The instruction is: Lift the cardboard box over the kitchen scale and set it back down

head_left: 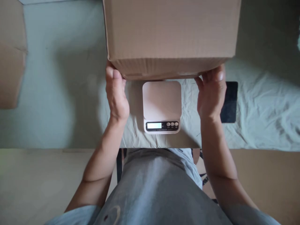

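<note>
A large brown cardboard box (171, 31) is held up in front of me, above the table. My left hand (116, 93) grips its lower left corner and my right hand (211, 92) grips its lower right corner. Below the box's near edge sits a small white digital scale (161, 106) with a lit display and three buttons; its platform is bare. The box's near edge hangs just beyond the scale's far side.
The table (58, 103) is covered with a pale wrinkled cloth. A dark phone (231, 101) lies right of the scale, partly behind my right hand. Another cardboard box (11, 53) stands at the far left. Floor shows below the table edge.
</note>
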`<state>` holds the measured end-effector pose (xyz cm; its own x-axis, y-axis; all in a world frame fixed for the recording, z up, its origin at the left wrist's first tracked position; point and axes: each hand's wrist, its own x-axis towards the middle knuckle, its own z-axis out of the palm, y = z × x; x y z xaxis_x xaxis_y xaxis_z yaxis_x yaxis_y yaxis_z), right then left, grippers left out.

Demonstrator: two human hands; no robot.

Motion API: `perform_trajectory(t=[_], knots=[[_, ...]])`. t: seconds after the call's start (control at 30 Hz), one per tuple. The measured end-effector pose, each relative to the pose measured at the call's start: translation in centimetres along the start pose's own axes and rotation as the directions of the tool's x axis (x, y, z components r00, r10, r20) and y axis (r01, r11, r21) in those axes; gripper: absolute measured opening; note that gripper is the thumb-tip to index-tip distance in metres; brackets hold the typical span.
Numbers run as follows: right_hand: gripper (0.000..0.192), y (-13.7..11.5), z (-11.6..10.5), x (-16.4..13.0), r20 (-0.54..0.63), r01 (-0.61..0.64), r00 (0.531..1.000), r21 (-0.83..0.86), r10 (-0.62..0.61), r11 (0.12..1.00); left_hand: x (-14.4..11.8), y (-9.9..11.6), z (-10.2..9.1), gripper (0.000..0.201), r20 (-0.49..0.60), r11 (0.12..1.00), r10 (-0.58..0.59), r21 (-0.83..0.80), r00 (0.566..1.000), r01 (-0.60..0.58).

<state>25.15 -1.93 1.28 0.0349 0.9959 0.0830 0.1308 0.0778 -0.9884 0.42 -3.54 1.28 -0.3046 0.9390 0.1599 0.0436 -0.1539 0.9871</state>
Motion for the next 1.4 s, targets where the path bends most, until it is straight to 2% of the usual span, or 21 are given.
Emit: perform_trajectory(t=[0.07,0.17,0.3,0.47,0.7,0.87,1.1,1.4], knots=[[0.047,-0.8,-0.4,-1.4,-0.086,0.060,0.995,0.109,-0.050,0.992,-1.6,1.7,-0.2,0.040,-0.007,1.000,-0.003,-0.025,1.000,0.003],[0.047,-1.8,-0.5,-4.1,-0.112,0.022,0.994,0.139,-0.007,0.990,-4.1,3.0,-0.7,0.026,-0.019,0.998,-0.032,-0.062,0.999,0.030],[0.047,-2.2,-0.3,-7.0,-0.114,-0.017,0.993,0.179,0.038,0.984,-6.8,3.0,-1.6,0.022,-0.061,0.994,-0.087,-0.071,0.994,0.082],[0.052,-1.2,-0.4,-8.7,-0.136,-0.027,0.989,0.173,0.051,0.985,-8.7,2.1,-2.3,0.024,-0.046,0.986,-0.119,-0.122,0.992,0.113],[0.045,-0.2,-0.8,-9.0,-0.142,-0.003,0.989,0.179,0.029,0.984,-9.0,0.8,-2.4,0.021,-0.075,0.991,-0.064,-0.123,0.995,0.054],[0.040,0.7,-1.3,-8.8,-0.170,-0.029,0.983,0.261,0.076,0.965,-9.0,-0.4,-2.9,0.023,-0.094,0.994,-0.108,-0.038,0.990,0.105],[0.038,2.5,-2.0,-9.2,-0.175,-0.150,0.965,0.241,0.195,0.959,-9.7,-3.0,-4.0,0.035,-0.126,0.980,-0.163,0.097,0.979,0.176],[0.037,2.4,-1.9,-9.0,-0.172,-0.160,0.960,0.315,0.222,0.936,-9.4,-3.6,-4.2,0.034,-0.130,0.988,-0.143,0.043,0.981,0.150]])
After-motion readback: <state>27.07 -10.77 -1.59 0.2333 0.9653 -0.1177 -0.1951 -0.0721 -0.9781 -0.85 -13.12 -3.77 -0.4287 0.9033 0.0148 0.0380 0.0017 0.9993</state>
